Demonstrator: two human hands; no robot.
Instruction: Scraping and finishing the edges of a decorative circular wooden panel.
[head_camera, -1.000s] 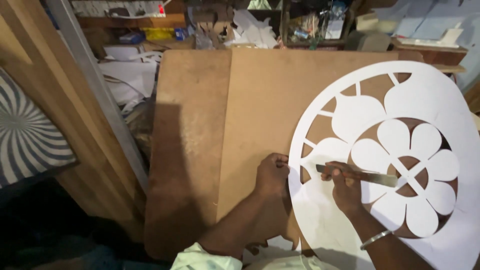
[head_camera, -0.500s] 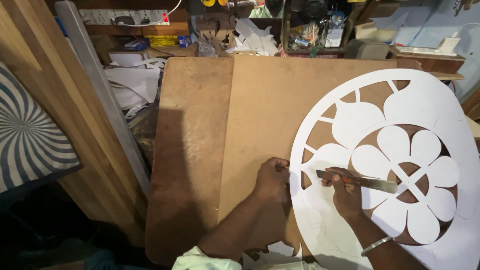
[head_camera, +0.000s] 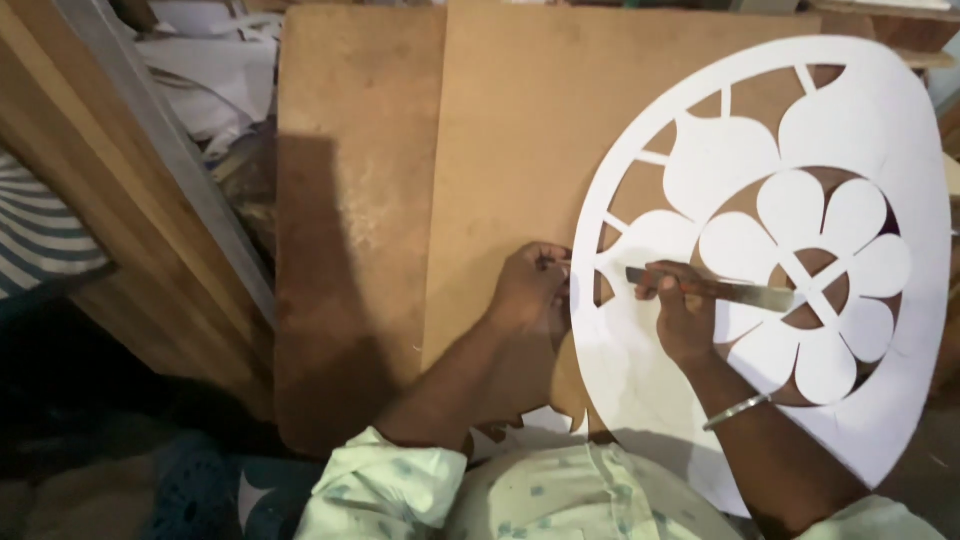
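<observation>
A large white round cutout sheet (head_camera: 880, 130) with a flower pattern lies on a brown board (head_camera: 520, 130). My left hand (head_camera: 532, 287) presses on the sheet's left rim, fingers curled at the edge. My right hand (head_camera: 682, 318) grips a long flat metal blade (head_camera: 735, 292) that lies across the flower's petals, pointing right. A thin bangle (head_camera: 735, 411) circles my right wrist.
A second brown board (head_camera: 350, 200) lies to the left of the first. A grey metal strip (head_camera: 170, 150) and wooden planks (head_camera: 90, 130) lean along the left. White paper scraps (head_camera: 215, 70) pile at the top left. A striped panel (head_camera: 40, 230) shows at the far left.
The view has moved down and closer to the boards. Both hands stay at the sheet's left part, with the blade still across the flower.
</observation>
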